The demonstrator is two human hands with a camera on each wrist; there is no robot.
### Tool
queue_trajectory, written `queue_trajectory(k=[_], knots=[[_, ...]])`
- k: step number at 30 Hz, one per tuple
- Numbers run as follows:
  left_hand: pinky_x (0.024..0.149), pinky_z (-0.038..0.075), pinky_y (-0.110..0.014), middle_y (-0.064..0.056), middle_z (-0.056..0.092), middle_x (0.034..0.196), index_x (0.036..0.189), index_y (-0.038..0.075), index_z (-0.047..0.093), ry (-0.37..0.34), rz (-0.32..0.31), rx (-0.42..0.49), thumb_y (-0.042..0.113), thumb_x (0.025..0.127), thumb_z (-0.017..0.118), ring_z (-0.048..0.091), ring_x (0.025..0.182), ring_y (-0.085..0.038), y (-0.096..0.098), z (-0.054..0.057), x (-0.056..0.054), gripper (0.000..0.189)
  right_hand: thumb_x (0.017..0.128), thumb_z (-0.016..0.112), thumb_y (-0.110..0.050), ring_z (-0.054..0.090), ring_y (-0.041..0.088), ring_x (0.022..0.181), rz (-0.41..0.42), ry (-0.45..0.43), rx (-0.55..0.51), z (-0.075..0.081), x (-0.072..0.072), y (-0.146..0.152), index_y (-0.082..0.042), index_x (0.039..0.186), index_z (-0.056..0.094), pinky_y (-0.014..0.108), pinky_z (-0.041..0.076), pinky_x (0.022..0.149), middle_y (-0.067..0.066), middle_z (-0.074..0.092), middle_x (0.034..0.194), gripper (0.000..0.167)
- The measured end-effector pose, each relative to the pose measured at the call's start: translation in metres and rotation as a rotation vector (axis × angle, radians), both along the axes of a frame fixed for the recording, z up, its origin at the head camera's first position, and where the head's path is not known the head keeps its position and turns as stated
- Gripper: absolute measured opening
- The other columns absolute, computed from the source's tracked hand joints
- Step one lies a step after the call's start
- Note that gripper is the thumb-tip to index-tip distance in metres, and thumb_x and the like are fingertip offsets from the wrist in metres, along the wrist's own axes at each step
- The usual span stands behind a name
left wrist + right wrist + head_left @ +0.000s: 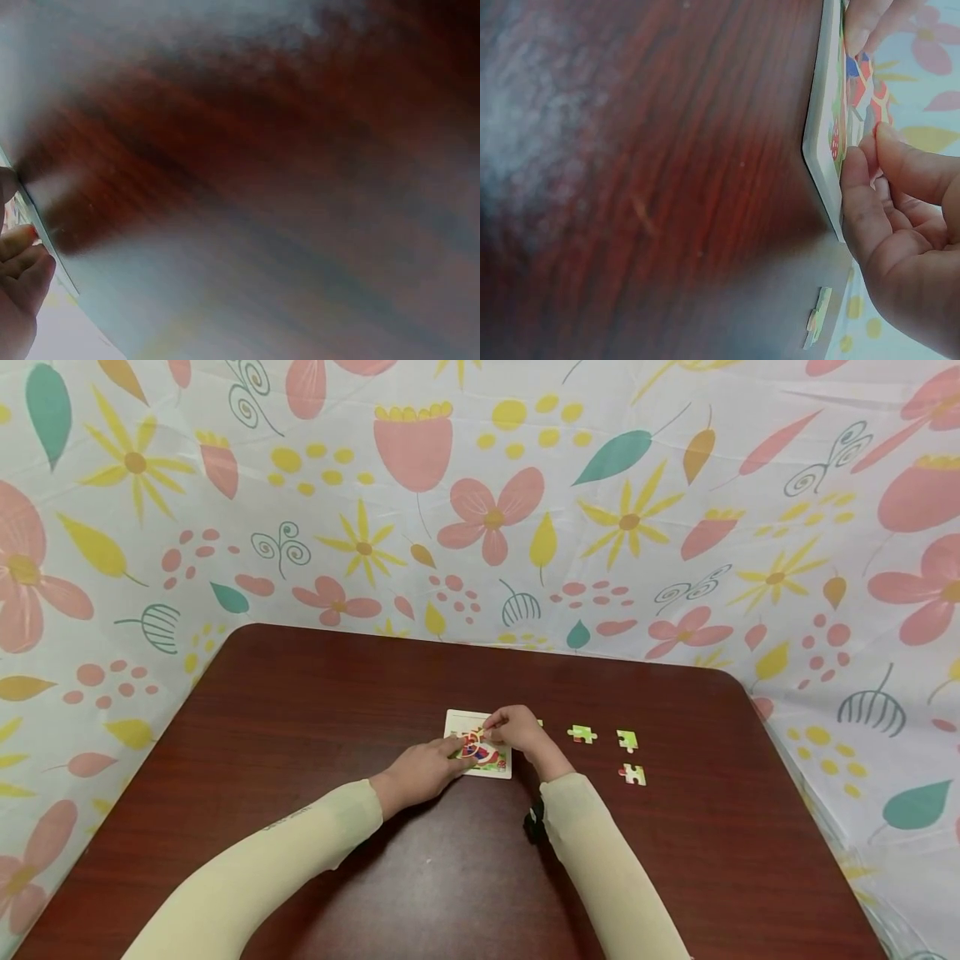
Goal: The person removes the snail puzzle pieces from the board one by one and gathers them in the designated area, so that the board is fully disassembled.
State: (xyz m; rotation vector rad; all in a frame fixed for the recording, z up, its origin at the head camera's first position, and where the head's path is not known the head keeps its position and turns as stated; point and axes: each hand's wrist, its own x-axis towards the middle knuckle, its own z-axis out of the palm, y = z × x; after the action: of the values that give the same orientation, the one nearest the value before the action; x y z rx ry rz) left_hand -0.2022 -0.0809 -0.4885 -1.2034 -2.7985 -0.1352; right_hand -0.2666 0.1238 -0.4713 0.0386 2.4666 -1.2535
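Note:
A small jigsaw puzzle board (459,720) with a pale frame and a colourful picture lies on the table. My left hand (423,770) rests on its left side, fingers on the picture. Over the board's right part, my right hand (517,731) pinches a puzzle piece (876,130) between thumb and finger; the fingers hide most of it. The right wrist view shows the puzzle board (817,124) edge-on, with left fingertips touching it at the top. Fingers and a sliver of the board show at the left edge of the blurred left wrist view.
Right of the board lie loose green puzzle pieces: one (582,734) nearer, another (627,741) farther right, and a third (633,774) below that. Another piece (540,722) is partly hidden behind my right hand. The dark wooden table (322,693) meets a flower-patterned cloth (487,518) behind.

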Motion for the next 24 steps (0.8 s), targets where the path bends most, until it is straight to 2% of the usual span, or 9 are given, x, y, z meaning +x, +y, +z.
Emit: queue_trajectory(k=[13,19,24], knots=[[0.089,0.062,-0.044,-0.019,0.063,0.141,0.134,0.019,0.070,-0.034,0.014,0.012,0.023,0.105,0.058,0.064,0.129,-0.036,0.0002,0.0009,0.0010,0.031,0.096,0.069,-0.007,0.062,0.018,0.083,0.007,-0.019,0.011,0.0022,-0.0020,0.0010,0.003,0.105,0.074,0.024,0.052,0.072,0.014,0.071,0.100,0.014],[0.089,0.062,-0.044,-0.019,0.062,0.142,0.135,0.020,0.070,-0.045,0.022,-0.002,0.023,0.105,0.057,0.063,0.132,-0.035,0.0010,-0.0001,-0.0004,0.032,0.097,0.067,-0.004,0.065,0.015,0.082,0.024,-0.070,-0.024,0.0052,-0.0070,0.0029,0.005,0.107,0.072,0.026,0.059,0.076,0.012,0.068,0.099,0.014],[0.091,0.061,-0.043,-0.018,0.063,0.141,0.134,0.020,0.070,-0.036,0.022,-0.002,0.024,0.105,0.057,0.064,0.130,-0.034,0.0011,-0.0015,-0.0013,0.032,0.097,0.067,-0.004,0.064,0.014,0.080,0.003,-0.100,-0.046,0.0042,-0.0094,0.0034,0.005,0.108,0.071,0.024,0.058,0.073,0.011,0.067,0.100,0.015]])
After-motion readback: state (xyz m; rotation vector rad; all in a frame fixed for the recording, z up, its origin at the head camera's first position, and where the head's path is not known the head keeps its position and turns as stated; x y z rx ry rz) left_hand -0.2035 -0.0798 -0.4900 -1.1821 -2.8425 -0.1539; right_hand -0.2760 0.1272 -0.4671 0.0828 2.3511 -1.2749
